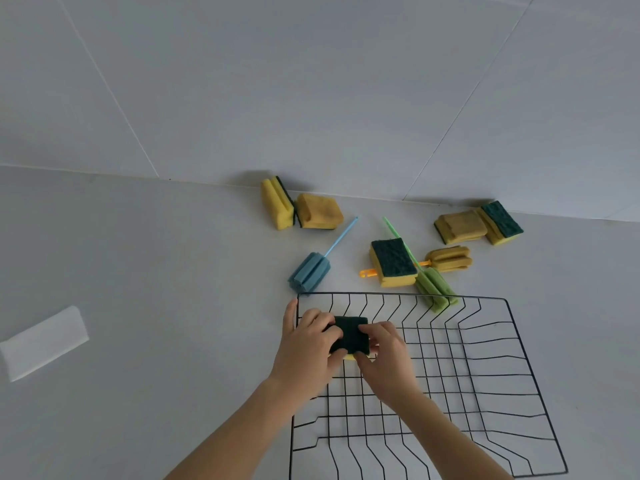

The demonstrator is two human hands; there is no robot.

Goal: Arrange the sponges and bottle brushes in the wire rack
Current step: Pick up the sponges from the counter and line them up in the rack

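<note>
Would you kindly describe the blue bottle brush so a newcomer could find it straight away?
Start at the black wire rack on the grey counter. Just beyond its far left corner lies the blue bottle brush, thin handle pointing toward the wall. It is the only blue item; the other brushes are green and orange.

Both hands, left (308, 344) and right (384, 355), reach forward, fingers curled.
</note>
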